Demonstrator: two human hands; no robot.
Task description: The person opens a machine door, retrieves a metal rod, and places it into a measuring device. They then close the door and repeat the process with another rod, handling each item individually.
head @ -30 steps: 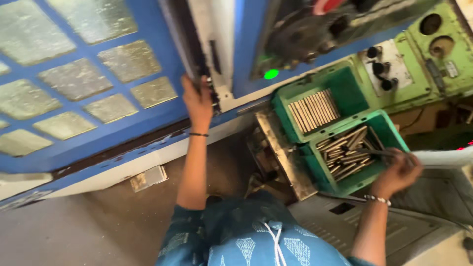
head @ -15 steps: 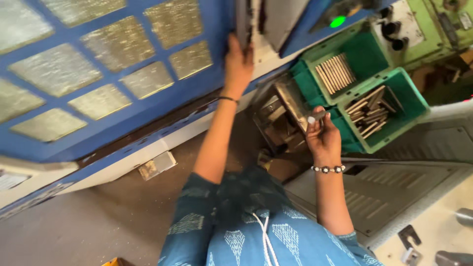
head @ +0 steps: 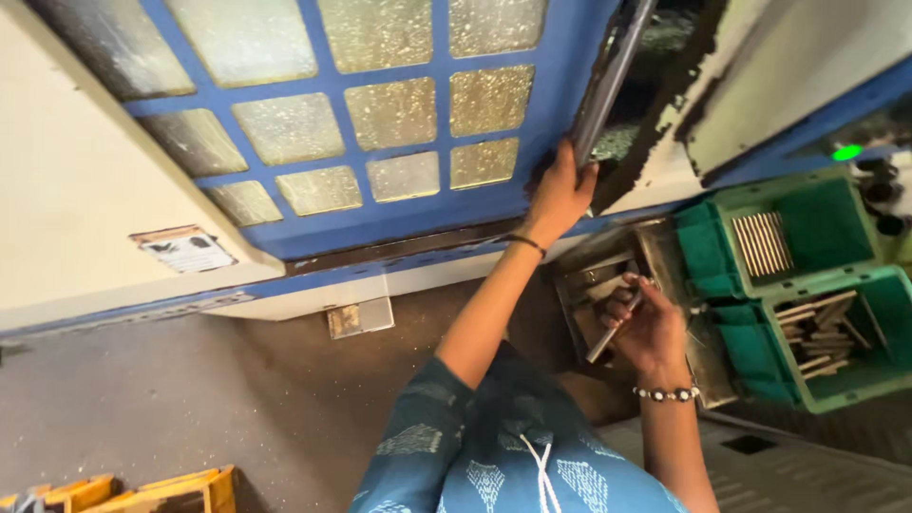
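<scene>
My left hand [head: 559, 193] grips the edge of a blue machine door [head: 408, 123] with frosted window panes, at its metal handle bar [head: 608, 81]. My right hand [head: 646, 328] is closed around a short grey metal rod [head: 613, 328], held over a grimy metal tray [head: 608, 285] beside the machine. A beaded bracelet sits on my right wrist and a thin band on my left. To the right stand two green bins: the upper bin [head: 807, 228] holds neatly lined rods, the lower bin [head: 836, 342] holds several loose rods.
A green indicator light [head: 845, 152] glows on the machine's panel at upper right. A sticker label [head: 185, 249] is on the cream machine body at left. Yellow frames [head: 142, 489] lie on the brown floor at bottom left. A grey ribbed platform [head: 807, 475] is at lower right.
My right hand has come away from the lower green bin with a rod and now holds it over the metal tray. My left hand stays on the door edge; the view has shifted right.
</scene>
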